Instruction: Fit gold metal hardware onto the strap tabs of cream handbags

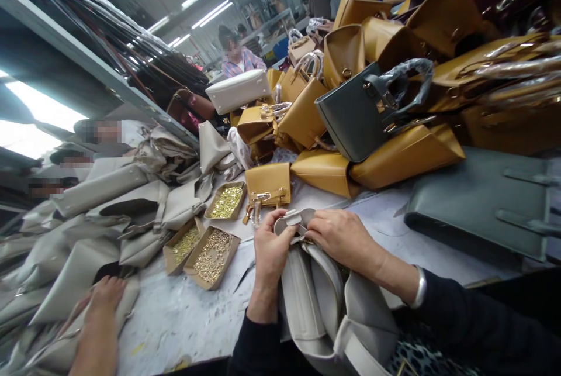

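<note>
A light grey leather handbag [307,300] hangs in front of me at the table's edge, its top toward my hands. Fingers and thumb of my left hand [270,250] close on a small grey strap [288,221] at the bag's top. My right hand [344,238] pinches the same strap from the other side, its fingertips close to the left ones. A silver band circles my right wrist. Just beyond my hands lies a small mustard handbag [268,184] with a gold clasp. What sits between my fingertips is partly covered.
Cardboard trays of gold hardware, one of them a tray of small studs [193,273], stand left of my hands. Grey bags [105,212] pile up at left, where another person's hand [107,294] rests. Mustard bags [307,101] and a dark green bag [350,113] heap behind.
</note>
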A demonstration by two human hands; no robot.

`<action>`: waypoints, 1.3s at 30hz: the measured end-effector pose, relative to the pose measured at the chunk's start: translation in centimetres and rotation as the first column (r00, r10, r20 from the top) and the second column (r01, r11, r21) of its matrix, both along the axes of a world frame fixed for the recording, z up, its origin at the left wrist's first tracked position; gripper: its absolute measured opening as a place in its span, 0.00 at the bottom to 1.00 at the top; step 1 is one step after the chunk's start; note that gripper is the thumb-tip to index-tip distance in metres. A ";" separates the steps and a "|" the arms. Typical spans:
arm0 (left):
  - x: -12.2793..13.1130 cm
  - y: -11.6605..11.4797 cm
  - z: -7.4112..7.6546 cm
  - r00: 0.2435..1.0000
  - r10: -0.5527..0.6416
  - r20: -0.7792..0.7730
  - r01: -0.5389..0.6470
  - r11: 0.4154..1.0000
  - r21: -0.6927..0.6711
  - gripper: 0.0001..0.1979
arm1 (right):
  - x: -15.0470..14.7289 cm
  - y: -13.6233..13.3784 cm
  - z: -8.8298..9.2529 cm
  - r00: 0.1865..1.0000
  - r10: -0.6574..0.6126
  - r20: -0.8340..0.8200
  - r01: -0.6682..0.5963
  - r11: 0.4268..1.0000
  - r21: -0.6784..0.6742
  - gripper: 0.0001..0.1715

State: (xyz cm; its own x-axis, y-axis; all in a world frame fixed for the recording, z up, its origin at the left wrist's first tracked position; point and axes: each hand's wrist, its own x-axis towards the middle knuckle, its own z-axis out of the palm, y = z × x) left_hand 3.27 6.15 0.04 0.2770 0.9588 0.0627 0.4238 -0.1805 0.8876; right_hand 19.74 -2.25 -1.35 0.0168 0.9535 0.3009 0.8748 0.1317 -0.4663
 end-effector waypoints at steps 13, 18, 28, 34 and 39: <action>0.4 -0.1 -0.3 0.999 0.030 0.039 -0.031 0.999 0.009 0.17 | -1.3 1.3 0.1 0.989 -0.091 -0.114 0.060 0.967 -0.247 0.13; 1.0 -0.6 -0.7 0.997 0.050 0.060 -0.053 0.998 0.042 0.17 | -0.4 0.7 -0.7 0.972 -0.153 -0.177 0.109 0.965 -0.239 0.14; 0.6 -0.5 -1.2 0.991 0.115 0.069 -0.117 0.993 0.024 0.16 | -1.1 0.9 -1.1 0.985 -0.077 -0.157 0.049 0.983 -0.176 0.13; 1.0 -0.8 -1.1 0.990 0.126 0.069 -0.133 0.985 0.106 0.13 | -1.0 0.8 -1.6 0.983 -0.110 -0.148 0.083 0.981 -0.174 0.11; 0.9 -0.9 -1.2 0.991 0.124 0.049 -0.130 0.979 0.157 0.12 | -1.2 0.1 -2.3 0.962 -0.049 -0.270 0.055 0.998 0.013 0.11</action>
